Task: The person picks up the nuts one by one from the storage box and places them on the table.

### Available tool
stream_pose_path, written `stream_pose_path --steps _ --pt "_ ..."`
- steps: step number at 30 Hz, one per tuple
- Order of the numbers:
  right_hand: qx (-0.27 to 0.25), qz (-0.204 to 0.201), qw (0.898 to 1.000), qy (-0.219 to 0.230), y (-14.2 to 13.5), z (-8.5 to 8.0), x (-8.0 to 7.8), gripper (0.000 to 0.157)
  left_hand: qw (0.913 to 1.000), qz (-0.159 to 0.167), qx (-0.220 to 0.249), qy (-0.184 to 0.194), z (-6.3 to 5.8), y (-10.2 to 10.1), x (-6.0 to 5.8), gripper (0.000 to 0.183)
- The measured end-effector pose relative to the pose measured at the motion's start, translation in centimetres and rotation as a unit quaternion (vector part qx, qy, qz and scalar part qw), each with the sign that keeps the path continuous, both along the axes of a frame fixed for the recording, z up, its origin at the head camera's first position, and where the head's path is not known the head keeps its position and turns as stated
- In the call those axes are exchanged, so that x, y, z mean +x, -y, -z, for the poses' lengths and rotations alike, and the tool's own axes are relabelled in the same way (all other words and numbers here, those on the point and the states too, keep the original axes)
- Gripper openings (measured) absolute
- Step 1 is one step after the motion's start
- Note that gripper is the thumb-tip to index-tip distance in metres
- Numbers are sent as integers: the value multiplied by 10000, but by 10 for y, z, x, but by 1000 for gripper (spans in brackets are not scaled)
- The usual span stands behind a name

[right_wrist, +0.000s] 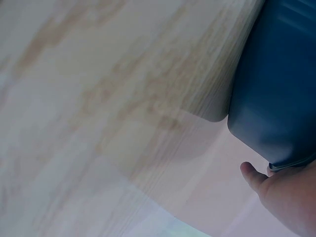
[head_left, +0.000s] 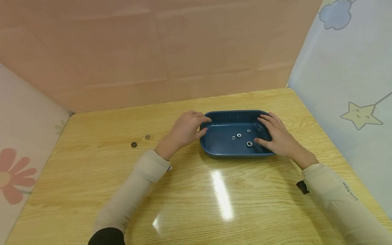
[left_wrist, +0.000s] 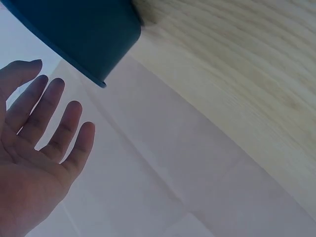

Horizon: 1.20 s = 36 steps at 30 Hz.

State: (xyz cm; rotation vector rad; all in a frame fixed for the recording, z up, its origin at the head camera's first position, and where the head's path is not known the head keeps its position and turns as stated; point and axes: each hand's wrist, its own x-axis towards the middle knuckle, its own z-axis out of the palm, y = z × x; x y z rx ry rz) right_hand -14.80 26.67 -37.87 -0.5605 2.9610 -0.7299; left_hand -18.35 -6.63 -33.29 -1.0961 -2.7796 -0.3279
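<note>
A dark blue rectangular tray [head_left: 220, 141] rests on the table. Inside it lie several small silver nuts, among them a larger flanged-looking nut [head_left: 249, 144] and a smaller nut [head_left: 239, 135]. My left hand [head_left: 188, 128] is at the tray's left end, fingers spread; the left wrist view shows this hand [left_wrist: 44, 148] apart from the tray wall [left_wrist: 94, 39]. My right hand [head_left: 277, 137] rests over the tray's right rim, thumb and fingers reaching inward. In the right wrist view, its little finger [right_wrist: 254, 177] sticks out beyond the tray.
Left of the tray, a dark hex nut [head_left: 134, 144] and a grey nut [head_left: 147, 136] lie on the wooden table [head_left: 190, 204]. A small black object [head_left: 303, 187] sits beside my right sleeve. A brown-pink sheet [head_left: 159, 51] stands behind; patterned panels flank both sides.
</note>
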Motion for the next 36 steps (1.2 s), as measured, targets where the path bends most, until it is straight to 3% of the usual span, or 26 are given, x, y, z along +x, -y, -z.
stream_pose_path --steps 10,36 --pt "-26 13 10000 21 1 0 0 81 9994 32 -146 323 2 -16 1 33" --pt "-32 30 10000 -14 2 0 1 81 9975 231 -350 563 12 -44 -2 36"
